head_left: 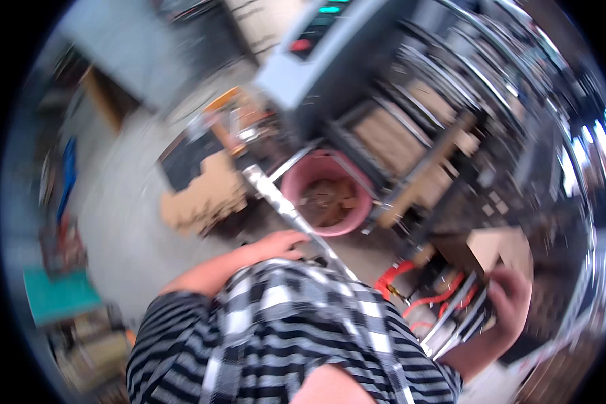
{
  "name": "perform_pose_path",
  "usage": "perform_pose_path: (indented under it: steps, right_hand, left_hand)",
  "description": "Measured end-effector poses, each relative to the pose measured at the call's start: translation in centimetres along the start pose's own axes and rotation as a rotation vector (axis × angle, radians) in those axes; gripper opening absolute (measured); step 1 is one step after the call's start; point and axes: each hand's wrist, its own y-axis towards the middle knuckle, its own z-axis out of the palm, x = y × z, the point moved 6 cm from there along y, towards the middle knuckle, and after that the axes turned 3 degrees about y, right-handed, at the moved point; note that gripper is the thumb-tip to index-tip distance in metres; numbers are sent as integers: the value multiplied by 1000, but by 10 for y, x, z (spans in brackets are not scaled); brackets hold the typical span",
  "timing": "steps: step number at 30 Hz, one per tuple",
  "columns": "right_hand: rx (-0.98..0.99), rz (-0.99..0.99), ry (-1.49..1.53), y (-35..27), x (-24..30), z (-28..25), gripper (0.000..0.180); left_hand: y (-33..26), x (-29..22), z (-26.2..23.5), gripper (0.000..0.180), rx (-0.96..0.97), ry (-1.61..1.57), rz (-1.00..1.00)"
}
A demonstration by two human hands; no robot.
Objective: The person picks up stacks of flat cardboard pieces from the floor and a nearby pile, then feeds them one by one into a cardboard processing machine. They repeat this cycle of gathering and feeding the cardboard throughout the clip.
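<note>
My left hand [284,244] is in front of my waist, beside a long shiny metal bar [286,209] that slants down toward my apron [279,289]. Its fingers look stretched out and apart, with nothing visible in them. Out to the right, my right hand [510,299] is at the near side of an open cardboard box [501,246]. Its fingers are bent but smeared by motion, so whether they grip anything is unclear. Left of that hand lie red-handled tools [394,275] and pale metal bars [454,313].
A pink bucket [326,229] with brownish scraps stands ahead, below a grey machine [343,50] with a red button. Cut brown sheets [205,195] are stacked left of it. Metal racks [491,74] fill the right. A teal-topped stand [60,296] is at far left.
</note>
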Motion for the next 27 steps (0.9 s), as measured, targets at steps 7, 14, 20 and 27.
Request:
perform_pose_path:
  steps: [7,14,20,27]
  right_hand:
    - [795,-259,48,79,93,301,38]
    - [943,-7,205,105,56,609,46]
    - [710,633,178,166,-18,746,62]
    - [568,807,197,222,-112,828,60]
  left_hand:
    - [-79,57,-39,45,-189,-238,-177]
    - [-250,245,-76,34,-793,-356,-603]
    - [-448,409,-78,40,-1100,-318,-1304]
    - [-461,518,-117,77,-1065,-402,-1365]
